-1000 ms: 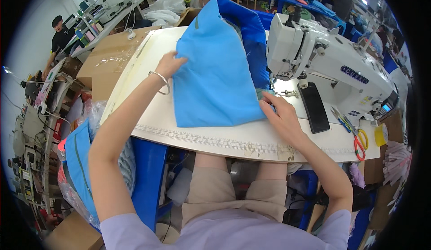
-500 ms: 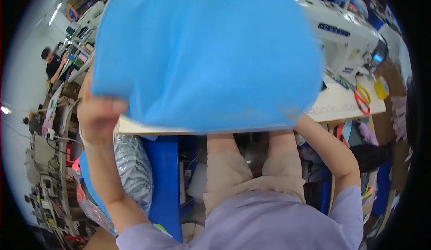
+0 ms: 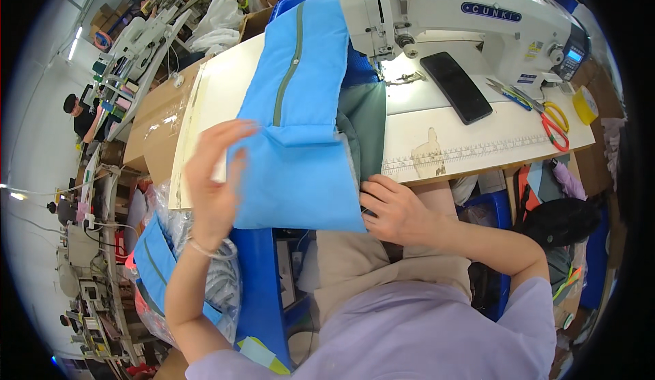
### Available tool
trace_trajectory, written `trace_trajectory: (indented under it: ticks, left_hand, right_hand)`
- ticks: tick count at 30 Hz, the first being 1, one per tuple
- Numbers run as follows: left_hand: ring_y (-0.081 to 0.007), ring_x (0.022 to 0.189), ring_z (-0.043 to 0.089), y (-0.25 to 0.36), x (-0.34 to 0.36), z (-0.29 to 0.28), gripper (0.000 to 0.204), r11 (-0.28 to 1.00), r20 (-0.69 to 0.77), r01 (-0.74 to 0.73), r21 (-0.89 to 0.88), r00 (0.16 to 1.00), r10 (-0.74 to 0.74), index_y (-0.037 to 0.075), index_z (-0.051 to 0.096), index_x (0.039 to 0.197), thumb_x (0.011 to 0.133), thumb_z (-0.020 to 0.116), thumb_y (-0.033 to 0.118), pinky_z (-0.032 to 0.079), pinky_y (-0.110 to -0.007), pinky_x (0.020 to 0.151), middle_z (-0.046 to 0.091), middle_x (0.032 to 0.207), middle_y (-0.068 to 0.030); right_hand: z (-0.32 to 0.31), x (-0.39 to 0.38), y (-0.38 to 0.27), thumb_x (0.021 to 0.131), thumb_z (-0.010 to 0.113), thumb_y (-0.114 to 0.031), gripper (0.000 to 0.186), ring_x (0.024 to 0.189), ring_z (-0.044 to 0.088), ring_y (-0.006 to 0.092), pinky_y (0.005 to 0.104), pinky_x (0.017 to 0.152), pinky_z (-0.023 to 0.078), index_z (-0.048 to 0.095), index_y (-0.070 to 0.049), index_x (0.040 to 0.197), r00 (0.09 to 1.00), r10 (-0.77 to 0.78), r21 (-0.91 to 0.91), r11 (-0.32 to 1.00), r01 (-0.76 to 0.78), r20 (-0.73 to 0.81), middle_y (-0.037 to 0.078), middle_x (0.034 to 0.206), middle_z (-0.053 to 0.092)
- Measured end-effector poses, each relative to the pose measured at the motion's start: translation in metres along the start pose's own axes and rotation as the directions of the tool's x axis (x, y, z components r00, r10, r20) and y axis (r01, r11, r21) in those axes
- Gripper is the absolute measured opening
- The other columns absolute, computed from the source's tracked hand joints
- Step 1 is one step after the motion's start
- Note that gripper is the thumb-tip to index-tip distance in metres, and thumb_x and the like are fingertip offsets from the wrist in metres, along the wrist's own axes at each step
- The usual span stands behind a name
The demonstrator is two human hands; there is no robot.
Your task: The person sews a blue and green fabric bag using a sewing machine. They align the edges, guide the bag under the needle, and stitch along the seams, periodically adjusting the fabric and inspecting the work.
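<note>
- As the blue fabric piece (image 3: 310,93) has come down from its raised hold of half a second ago, the white worktable (image 3: 218,100) shows again to its left.
- The sewing machine (image 3: 443,11), far right, now has its needle end uncovered; from here, its head blocks my view beyond.
- The blue piece lies left of that head, olive zip (image 3: 295,63) uppermost at the far end, near end projecting past the table edge. For the work in hand, I judge the zip face accessible.
- Dark green fabric (image 3: 372,121) emerges along its right edge.
- Left hand (image 3: 218,172): blurred, at the left edge, thumb and fingers spread; contact cannot be told.
- Right hand (image 3: 396,209): fingers curled together at the near right edge; I cannot tell whether they pinch it.
- Scissors (image 3: 544,119) lie well right.
- A black phone (image 3: 456,86), right of the needle area, obstructs table space there.
- A yellow tape roll (image 3: 585,106) sits just right of the scissors.
</note>
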State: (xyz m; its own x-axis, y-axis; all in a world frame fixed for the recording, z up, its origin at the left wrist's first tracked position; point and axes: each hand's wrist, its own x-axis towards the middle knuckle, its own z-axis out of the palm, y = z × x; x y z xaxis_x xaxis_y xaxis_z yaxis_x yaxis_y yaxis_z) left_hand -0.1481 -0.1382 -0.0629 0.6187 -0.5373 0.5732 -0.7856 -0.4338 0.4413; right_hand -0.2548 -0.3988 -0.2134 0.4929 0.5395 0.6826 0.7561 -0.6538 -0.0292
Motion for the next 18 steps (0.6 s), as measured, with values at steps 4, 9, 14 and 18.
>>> trace_trajectory:
  ticks: [4, 9, 14, 18]
  left_hand:
    - [-0.0364, 0.119, 0.064, 0.025, 0.035, 0.085, 0.031, 0.914, 0.243, -0.405, 0.014, 0.888, 0.390, 0.002, 0.073, 0.112, 0.082, 0.065, -0.003, 0.051, -0.044, 0.104, 0.070, 0.122, -0.0142]
    - [-0.0359, 0.121, 0.064, -0.003, 0.046, 0.158, 0.037, 0.931, 0.401, -0.365, 0.019, 0.856, 0.327, 0.003, 0.069, 0.123, 0.086, 0.065, 0.003, 0.052, -0.045, 0.103, 0.067, 0.129, -0.0150]
    - [-0.0340, 0.128, 0.060, -0.014, 0.040, 0.157, 0.047, 0.959, 0.508, -0.277, 0.060, 0.835, 0.209, 0.002, 0.063, 0.133, 0.086, 0.061, 0.002, 0.052, -0.043, 0.104, 0.063, 0.138, -0.0142]
    - [-0.0339, 0.130, 0.060, -0.021, 0.036, 0.153, 0.051, 0.929, 0.531, -0.349, 0.120, 0.813, 0.237, 0.002, 0.063, 0.134, 0.083, 0.061, -0.003, 0.053, -0.044, 0.103, 0.060, 0.143, -0.0126]
  right_hand:
    - [-0.008, 0.000, -0.013, 0.069, 0.066, -0.010, 0.015, 0.095, 0.061, 0.0305, 0.0427, 0.093, 0.052, 0.066, 0.000, 0.080, 1.000, 0.003, 0.185, 0.983, 0.001, -0.020, 0.014, 0.095, 0.061]
    - [-0.043, -0.005, -0.020, 0.071, 0.065, -0.009, 0.019, 0.099, 0.063, 0.0309, 0.0431, 0.095, 0.053, 0.066, 0.002, 0.086, 0.999, 0.020, 0.295, 0.956, -0.006, -0.047, 0.016, 0.102, 0.065]
    - [-0.042, -0.024, -0.014, 0.077, 0.066, -0.010, 0.018, 0.104, 0.063, 0.0311, 0.0449, 0.100, 0.053, 0.067, 0.002, 0.090, 0.999, 0.048, 0.341, 0.939, -0.037, -0.023, 0.016, 0.107, 0.067]
    - [-0.025, -0.031, -0.006, 0.086, 0.066, -0.012, 0.022, 0.116, 0.063, 0.0315, 0.0456, 0.106, 0.050, 0.071, 0.001, 0.103, 0.993, 0.100, 0.187, 0.978, -0.088, -0.060, 0.015, 0.117, 0.068]
